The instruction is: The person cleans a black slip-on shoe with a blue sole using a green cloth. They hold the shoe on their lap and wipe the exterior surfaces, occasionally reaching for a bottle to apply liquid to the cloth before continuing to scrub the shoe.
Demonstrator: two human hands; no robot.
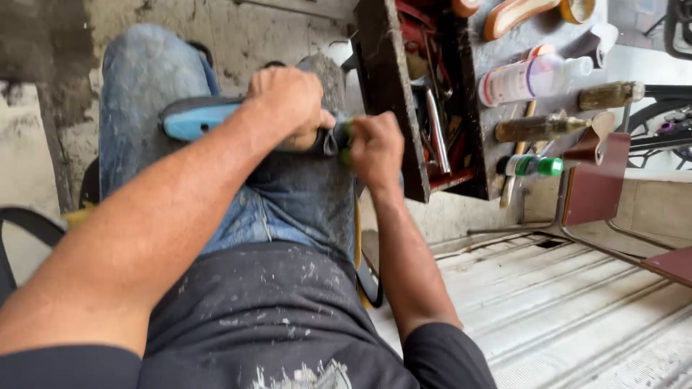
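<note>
While you sit with your knee raised, your left hand (288, 101) wraps tight around the grey and blue plastic body of a power tool (198, 119) lying across your jeans-clad thigh (295, 194). Your right hand (375, 148) pinches the tool's green-ringed front end (346, 140); what sits there is hidden by your fingers.

Just beyond your right hand:
- Dark wooden toolbox (386, 86), open, holding metal hand tools too tangled to sort out.
- Clear plastic bottle with a white label banded in red and purple (530, 78), lying on its side.
- Two grimy brownish bottles (540, 128), lying flat.
- Small bottle with a green cap (533, 166), partly cut off by the box edge.
- Reddish-brown metal-framed chair (598, 184), lower right, partly out of view.
</note>
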